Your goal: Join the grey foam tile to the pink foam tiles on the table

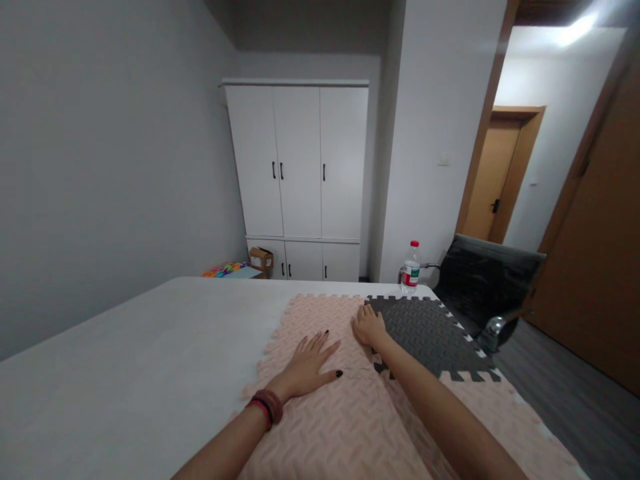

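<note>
Foam puzzle mats on a white desk [150,333]: pink mat [320,407] along the right side, dark grey mat [425,333] interlocked at the far right corner. Left hand [307,367] lies flat on the pink mat, fingers spread, grip holding nothing. Right hand [369,325] presses at the toothed seam where grey meets pink, fingers loosely spread, pinching nothing that I can see.

Risks, as judged: the grey mat sits close to the right edge, so a sideways push could slide it off toward the office chair [487,280]. Uneven pressure may pop seam teeth loose. Water bottle [411,267] stands at the far edge, just beyond the grey mat; a shove could topple it.
</note>
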{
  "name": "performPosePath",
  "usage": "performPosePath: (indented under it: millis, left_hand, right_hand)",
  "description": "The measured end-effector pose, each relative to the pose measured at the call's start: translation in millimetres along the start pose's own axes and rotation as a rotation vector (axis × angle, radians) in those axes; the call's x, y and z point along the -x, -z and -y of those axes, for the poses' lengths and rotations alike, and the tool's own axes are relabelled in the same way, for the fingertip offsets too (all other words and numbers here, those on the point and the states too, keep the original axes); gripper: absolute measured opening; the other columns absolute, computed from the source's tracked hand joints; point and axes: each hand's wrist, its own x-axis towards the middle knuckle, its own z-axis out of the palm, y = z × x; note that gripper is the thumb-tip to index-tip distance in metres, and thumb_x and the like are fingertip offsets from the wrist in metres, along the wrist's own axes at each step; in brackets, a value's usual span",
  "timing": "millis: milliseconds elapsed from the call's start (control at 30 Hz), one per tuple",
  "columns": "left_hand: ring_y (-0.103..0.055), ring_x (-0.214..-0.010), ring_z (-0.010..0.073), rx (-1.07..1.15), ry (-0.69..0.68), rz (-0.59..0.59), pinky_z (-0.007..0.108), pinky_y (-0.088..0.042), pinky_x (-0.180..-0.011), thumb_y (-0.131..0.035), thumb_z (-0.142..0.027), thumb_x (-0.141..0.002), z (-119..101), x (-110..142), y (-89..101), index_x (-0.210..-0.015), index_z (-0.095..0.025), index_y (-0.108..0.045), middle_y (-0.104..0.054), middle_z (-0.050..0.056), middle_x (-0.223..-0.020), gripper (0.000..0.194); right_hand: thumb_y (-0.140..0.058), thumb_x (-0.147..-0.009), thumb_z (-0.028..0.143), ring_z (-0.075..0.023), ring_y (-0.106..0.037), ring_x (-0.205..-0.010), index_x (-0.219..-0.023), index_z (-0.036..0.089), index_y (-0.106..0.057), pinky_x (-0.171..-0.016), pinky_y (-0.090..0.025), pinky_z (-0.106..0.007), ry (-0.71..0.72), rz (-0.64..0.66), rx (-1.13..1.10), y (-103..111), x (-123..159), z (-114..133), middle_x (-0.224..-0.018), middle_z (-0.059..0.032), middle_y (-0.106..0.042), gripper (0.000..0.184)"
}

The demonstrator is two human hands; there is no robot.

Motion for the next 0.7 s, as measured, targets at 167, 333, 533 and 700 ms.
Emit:
performPosePath:
  millis: [167,333,533,700]
  left_hand:
    - [-0.011,-0.137,0.0280,-0.001,0.007,-0.018,0.055,-0.009,-0.108,-0.023,-0.070,-0.080,2,-1,-3.5,-0.139,-0.038,-0.017,-0.015,0.008,-0.150,0.067]
    - [-0.012,-0.137,0.0259,-0.012,0.045,-0.007,0.051,-0.009,-0.109,-0.026,-0.068,-0.080,-4,2,0.5,-0.138,-0.037,-0.019,-0.016,0.005,-0.150,0.066]
    - [-0.011,-0.136,0.0333,-0.076,0.230,-0.051,0.064,-0.010,-0.102,-0.020,-0.067,-0.080,-26,13,-3.6,-0.140,-0.026,-0.019,-0.016,0.016,-0.149,0.073]
    - [-0.010,-0.136,0.0343,-0.080,0.316,-0.031,0.067,-0.008,-0.099,-0.021,-0.068,-0.079,-29,12,-8.1,-0.141,-0.025,-0.019,-0.014,0.018,-0.148,0.075]
  right_hand:
    - [-0.012,-0.088,0.052,-0.0240,-0.016,-0.136,-0.140,0.009,-0.023,-0.107,-0.017,-0.045,0.116,0.022,-0.039,-8,74,14,-0.146,-0.0142,-0.023,0.069]
    - [-0.015,-0.089,0.052,-0.0246,-0.017,-0.135,-0.140,0.009,-0.023,-0.107,-0.016,-0.047,0.057,0.023,-0.057,0,94,27,-0.146,-0.0140,-0.024,0.068]
    - [-0.026,-0.088,0.033,-0.0315,-0.023,-0.133,-0.136,0.004,-0.033,-0.104,-0.018,-0.055,-0.125,-0.029,-0.023,8,124,58,-0.141,-0.0218,-0.029,0.057]
    - [-0.024,-0.088,0.041,-0.0336,-0.015,-0.134,-0.138,0.000,-0.026,-0.107,-0.013,-0.052,-0.175,-0.011,-0.153,8,137,58,-0.144,-0.0245,-0.021,0.064]
